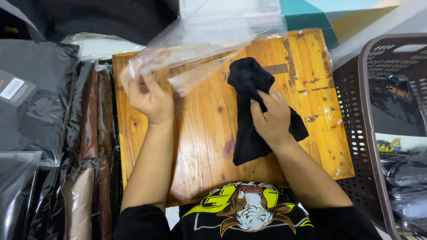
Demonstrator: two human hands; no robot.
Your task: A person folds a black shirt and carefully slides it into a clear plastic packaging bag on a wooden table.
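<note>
My left hand (pixel 149 95) grips one corner of a clear plastic bag (pixel 213 35) and holds it up over the far left of a worn wooden board (pixel 200 146). The bag stretches away toward the top of the view. My right hand (pixel 269 118) clutches a folded black garment (pixel 249 80) that rests on the middle of the board, its lower end hanging toward me. The two hands are apart, with bare wood between them.
A brown perforated plastic basket (pixel 360 133) with bagged dark clothes stands at the right. Stacks of bagged garments in black, brown and beige (pixel 84 146) lie at the left. A teal and tan box (pixel 329 18) sits beyond the board.
</note>
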